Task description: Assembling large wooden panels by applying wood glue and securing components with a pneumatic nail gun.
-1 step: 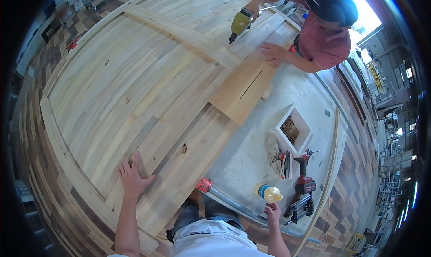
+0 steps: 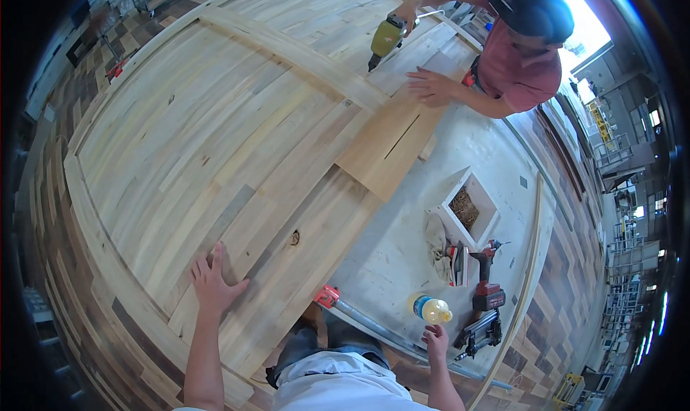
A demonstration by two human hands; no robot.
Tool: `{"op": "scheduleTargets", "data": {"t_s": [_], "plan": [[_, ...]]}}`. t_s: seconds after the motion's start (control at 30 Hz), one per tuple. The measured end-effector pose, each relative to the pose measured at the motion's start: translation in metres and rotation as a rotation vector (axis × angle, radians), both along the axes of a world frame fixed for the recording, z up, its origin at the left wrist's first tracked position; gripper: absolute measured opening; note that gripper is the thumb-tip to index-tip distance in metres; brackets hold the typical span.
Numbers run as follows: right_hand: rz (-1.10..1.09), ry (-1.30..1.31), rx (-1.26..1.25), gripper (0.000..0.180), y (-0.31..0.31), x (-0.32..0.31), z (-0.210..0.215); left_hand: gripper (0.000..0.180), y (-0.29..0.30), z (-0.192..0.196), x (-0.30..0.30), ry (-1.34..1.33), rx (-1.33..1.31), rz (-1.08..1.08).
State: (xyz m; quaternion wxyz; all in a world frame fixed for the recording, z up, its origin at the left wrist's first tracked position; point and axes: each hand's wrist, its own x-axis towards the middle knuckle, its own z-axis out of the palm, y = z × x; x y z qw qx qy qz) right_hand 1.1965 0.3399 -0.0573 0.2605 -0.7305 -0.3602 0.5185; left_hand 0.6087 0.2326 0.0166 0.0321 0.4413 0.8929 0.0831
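Note:
My left hand (image 2: 213,280) lies flat on the pale wood boards (image 2: 237,224), fingers spread, near the edge of a wide board with a dark knot (image 2: 295,237). My right hand (image 2: 435,341) is beside a bottle of yellowish liquid (image 2: 433,310), its fingers loosely bent and nothing visible in them. Close to that hand lies a black nail gun (image 2: 480,333), with a red and black cordless drill (image 2: 490,289) above it. Across the panel, a co-worker in a red shirt (image 2: 521,70) holds a green nail gun (image 2: 387,40) against the wood and rests the other hand on a thin brown board (image 2: 392,141).
An open white box (image 2: 483,211) of small fasteners stands on the white tabletop (image 2: 392,249), beside a crumpled cloth (image 2: 436,242). A bar clamp with a red end (image 2: 327,296) runs along the table edge near my legs. Wooden frame rails (image 2: 118,289) border the panel.
The co-worker's free hand has shifted slightly left over the boards. My hands stay where they were.

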Motion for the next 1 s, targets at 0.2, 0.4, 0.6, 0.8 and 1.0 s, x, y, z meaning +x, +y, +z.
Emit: {"op": "scheduleTargets", "data": {"t_s": [0.2,0.4,0.6,0.8,1.0], "plan": [[0.047,-0.184,0.089,0.042,-0.009,-0.009,0.009,0.111,0.02,0.006,-0.004,-0.144,-0.015,-0.014],[0.395,-0.495,0.325,0.01,-0.056,-0.071,0.063,0.101,0.101,0.034,0.001,-0.178,0.15,-0.215],[0.35,-0.017,0.282,0.018,0.086,-0.255,0.083,0.098,0.28,-0.009,0.001,-0.193,0.32,-0.477],[-0.028,0.121,0.421,0.048,0.246,-0.337,0.044,0.073,0.332,-0.016,0.003,-0.266,0.389,-0.649],[-0.008,0.188,0.379,0.053,0.28,-0.343,0.032,0.06,0.338,-0.018,0.0,-0.266,0.336,-0.664]]}}
